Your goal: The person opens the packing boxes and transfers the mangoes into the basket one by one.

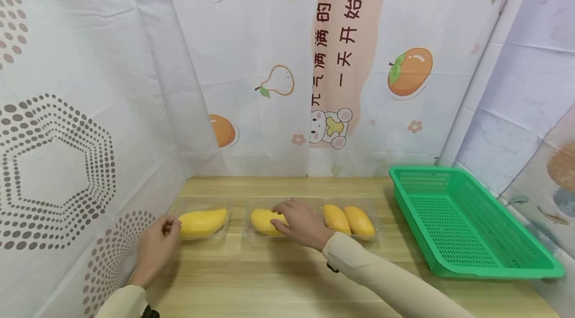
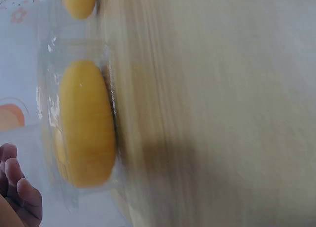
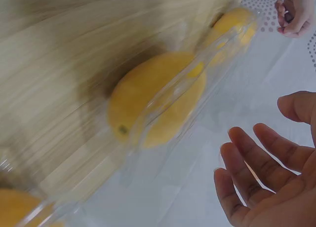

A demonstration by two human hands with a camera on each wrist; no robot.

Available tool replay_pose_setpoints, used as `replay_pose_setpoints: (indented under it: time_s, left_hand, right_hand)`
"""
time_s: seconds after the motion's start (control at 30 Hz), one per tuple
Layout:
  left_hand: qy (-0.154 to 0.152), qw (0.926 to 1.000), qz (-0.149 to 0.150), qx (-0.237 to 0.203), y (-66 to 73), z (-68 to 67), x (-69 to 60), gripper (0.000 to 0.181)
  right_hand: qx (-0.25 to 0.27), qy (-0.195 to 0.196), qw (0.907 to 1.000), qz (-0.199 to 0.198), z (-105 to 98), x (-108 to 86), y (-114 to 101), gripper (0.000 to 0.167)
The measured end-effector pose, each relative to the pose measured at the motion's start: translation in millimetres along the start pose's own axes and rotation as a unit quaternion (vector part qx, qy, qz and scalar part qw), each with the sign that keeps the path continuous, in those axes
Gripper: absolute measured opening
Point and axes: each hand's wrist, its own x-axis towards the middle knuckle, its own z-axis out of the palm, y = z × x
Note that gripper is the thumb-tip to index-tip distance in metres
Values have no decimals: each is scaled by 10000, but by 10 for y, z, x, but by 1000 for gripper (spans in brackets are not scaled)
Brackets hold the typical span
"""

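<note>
Three clear plastic trays stand in a row on the table. In the left tray [image 1: 229, 205] lies a long yellow mango [image 1: 203, 223]. My left hand [image 1: 154, 248] is beside that mango's left end, its fingers loosely curled with nothing visible in them. Over the middle tray [image 1: 246, 233] hovers my right hand [image 1: 303, 222], partly covering the mango [image 1: 265, 222] there. In the right wrist view the right hand's fingers [image 3: 266, 165] are spread and apart from the middle mango [image 3: 158, 96]. Two mangoes [image 1: 359, 222] sit side by side in the right tray [image 1: 377, 210].
A green plastic basket [image 1: 418, 238] with perforated walls stands at the table's right side. Printed cloth [image 1: 265, 33] hangs behind the wooden table [image 1: 233, 283] and along both sides.
</note>
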Motion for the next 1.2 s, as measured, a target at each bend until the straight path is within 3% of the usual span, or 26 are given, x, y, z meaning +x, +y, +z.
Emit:
replay_pose_setpoints:
  time_s: [0.3,0.37,0.57,0.8,1.2]
  left_hand:
    - [298,9993,-166,147,-139,-46,-54,12]
    - [248,9991,-286,208,-157,-51,-69,13]
    - [232,9972,-564,425,-244,-73,-104,17]
    - [220,9938,-992,462,-350,-115,-105,19]
    - [-80,9871,-1493,578,-499,-75,-135,23]
  right_hand:
    - [-331,80,9989,-321,122,229,-237,27]
    - [-461,161,9978,-444,158,279,-269,25]
    - [-192,155,9972,-706,253,449,-423,23]
    - [-574,97,9940,-928,356,673,-677,23]
    - [-683,-405,9920,-981,616,962,-1063,26]
